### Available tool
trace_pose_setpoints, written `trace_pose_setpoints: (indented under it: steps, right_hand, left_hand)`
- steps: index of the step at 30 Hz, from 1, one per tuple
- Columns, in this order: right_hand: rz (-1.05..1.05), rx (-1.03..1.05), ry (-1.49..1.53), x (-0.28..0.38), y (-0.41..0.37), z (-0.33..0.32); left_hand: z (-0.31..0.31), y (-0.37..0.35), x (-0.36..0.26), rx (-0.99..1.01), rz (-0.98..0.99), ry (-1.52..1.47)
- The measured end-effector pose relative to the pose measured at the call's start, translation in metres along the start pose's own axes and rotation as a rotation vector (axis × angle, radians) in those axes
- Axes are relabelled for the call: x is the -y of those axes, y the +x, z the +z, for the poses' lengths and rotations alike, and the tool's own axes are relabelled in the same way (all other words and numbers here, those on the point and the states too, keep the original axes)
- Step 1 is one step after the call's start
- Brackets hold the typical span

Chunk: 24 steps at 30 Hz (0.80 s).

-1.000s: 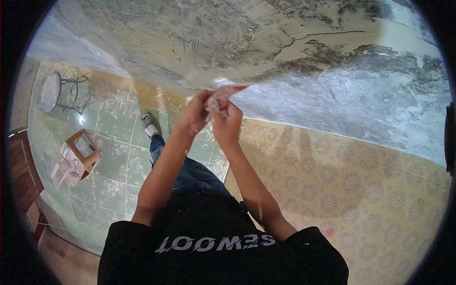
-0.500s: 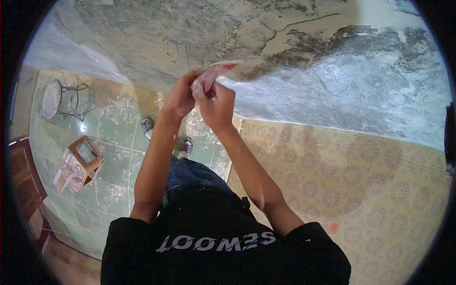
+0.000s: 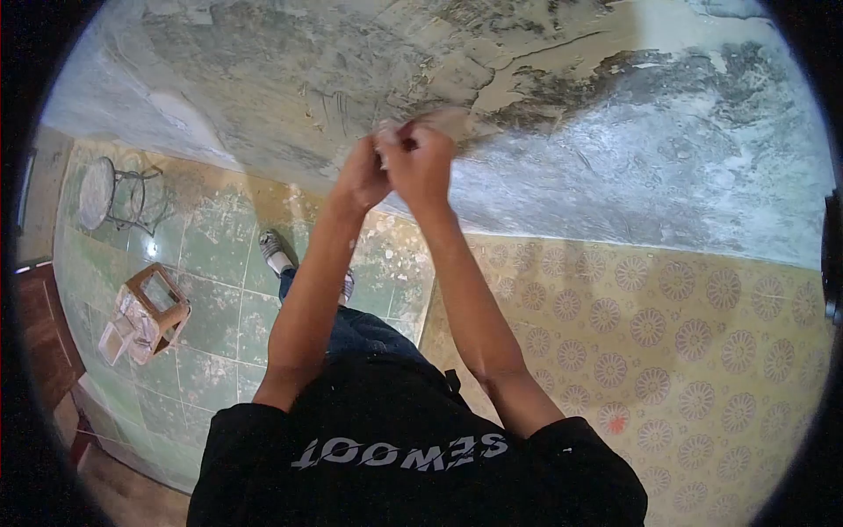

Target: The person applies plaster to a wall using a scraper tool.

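A thin, flat, red-and-whitish scraper-like piece (image 3: 446, 119) is blurred by motion in front of the wall; its exact kind is hard to make out. My right hand (image 3: 423, 169) is closed on it with bent fingers. Just beside it, my left hand (image 3: 364, 171) is closed too, its fingertips meeting the same piece near the right hand. Whitish smears show around the fingers, and the fingertips are partly hidden. Behind both hands rises a wall (image 3: 606, 158) with grey-beige patches of plaster, dark stains and a bluish-white lower area.
On green tiles (image 3: 211, 303) at left stand a round-topped metal stool (image 3: 97, 193) and a small whitish-and-brown step stool (image 3: 154, 307). A brown wooden panel (image 3: 48, 329) is at the far left. Patterned yellow flooring (image 3: 606, 351) lies at right. My shoe (image 3: 274, 243) is near the wall.
Both hands, with the scraper-like piece, have moved slightly right and closer together. The piece has turned so less of its red shows. My legs have shifted a little.
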State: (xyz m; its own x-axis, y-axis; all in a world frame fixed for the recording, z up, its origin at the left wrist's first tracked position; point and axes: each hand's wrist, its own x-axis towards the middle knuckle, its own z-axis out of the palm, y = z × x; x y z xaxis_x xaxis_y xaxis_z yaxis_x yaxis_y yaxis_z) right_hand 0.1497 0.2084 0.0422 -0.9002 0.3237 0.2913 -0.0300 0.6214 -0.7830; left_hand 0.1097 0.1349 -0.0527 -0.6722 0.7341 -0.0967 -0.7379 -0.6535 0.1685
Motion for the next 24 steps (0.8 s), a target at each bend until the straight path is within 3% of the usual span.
trace_pose_setpoints:
  steps: [3,6,9,12,14,17,19,21,24]
  right_hand:
    - [-0.015,0.084,0.075,0.007,-0.028,0.01]
    - [-0.007,0.069,0.118,0.019,-0.057,-0.013]
    - [0.208,-0.15,0.154,0.017,-0.06,-0.031]
    - [0.202,-0.214,0.085,0.018,-0.027,-0.039]
    - [0.07,-0.141,0.02,0.009,-0.003,-0.031]
    - [-0.043,-0.047,-0.048,0.031,0.014,-0.011]
    - [-0.109,0.042,-0.067,0.044,0.002,-0.007]
    - [-0.117,0.061,-0.084,0.055,-0.023,-0.014]
    - [0.019,-0.095,-0.005,0.051,-0.053,-0.023]
  left_hand:
    - [-0.002,-0.037,-0.002,0.019,0.114,0.086]
    - [0.02,-0.061,0.016,-0.111,0.046,0.177]
    - [0.042,-0.042,0.033,-0.059,-0.122,0.146]
    - [0.039,-0.005,0.035,-0.035,-0.137,0.107]
    - [0.032,0.013,0.022,0.061,-0.068,0.104]
    - [0.067,-0.008,-0.013,0.03,0.055,0.052]
    - [0.039,-0.026,-0.015,0.096,0.033,-0.035]
    - [0.048,-0.057,-0.015,0.013,0.181,0.231]
    - [0.027,-0.059,0.01,0.029,0.03,0.335]
